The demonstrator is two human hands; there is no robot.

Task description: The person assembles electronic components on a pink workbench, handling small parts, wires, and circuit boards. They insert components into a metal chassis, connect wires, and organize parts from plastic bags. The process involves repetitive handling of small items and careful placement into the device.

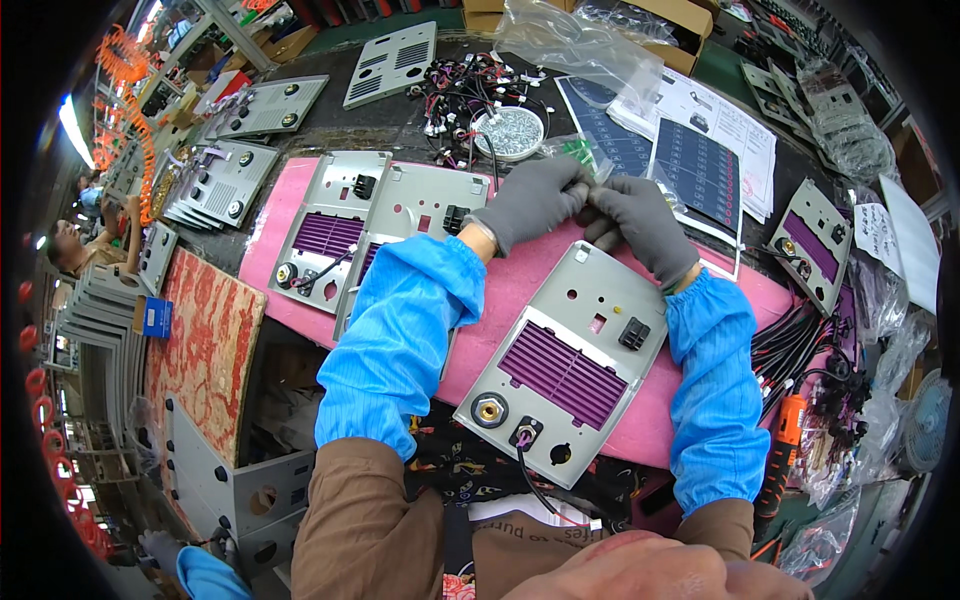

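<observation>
Head view, looking down: I see both grey-gloved hands meeting just past the top edge of a grey metal panel (pixel 565 375) lying flat on a pink foam mat (pixel 690 420) that cushions it on the desk. Left hand (pixel 530 200) and right hand (pixel 640 225) have fingers closed together, pinching something small I cannot make out. Similar panels (pixel 330 230) wait on the mat at left.
</observation>
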